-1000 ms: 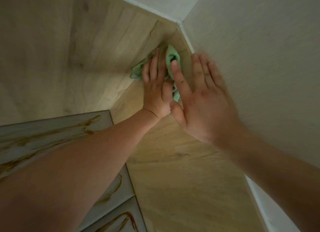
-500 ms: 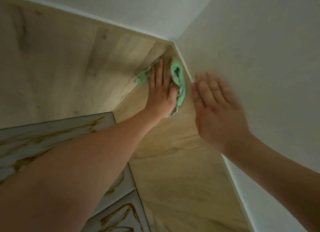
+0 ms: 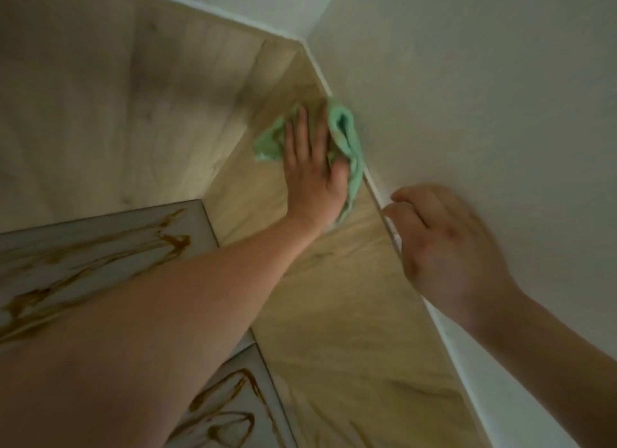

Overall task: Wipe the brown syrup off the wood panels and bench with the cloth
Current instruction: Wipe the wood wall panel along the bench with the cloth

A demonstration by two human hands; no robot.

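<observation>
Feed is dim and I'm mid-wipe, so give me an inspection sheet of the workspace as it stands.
Surface: wood panels meet in a corner; no syrup plainly seen on them, but the light is dim.
Job's things: green cloth pressed on the right panel beside the trim; syrup streaks lie across the bench, not yet wiped.
Clutter: nothing seen.
Hands: left hand lies flat on the cloth; right hand is blurred, fingers loosely curled, holding nothing, by the trim.
Cables: nothing seen.
Surroundings: plain wall on the right.
</observation>
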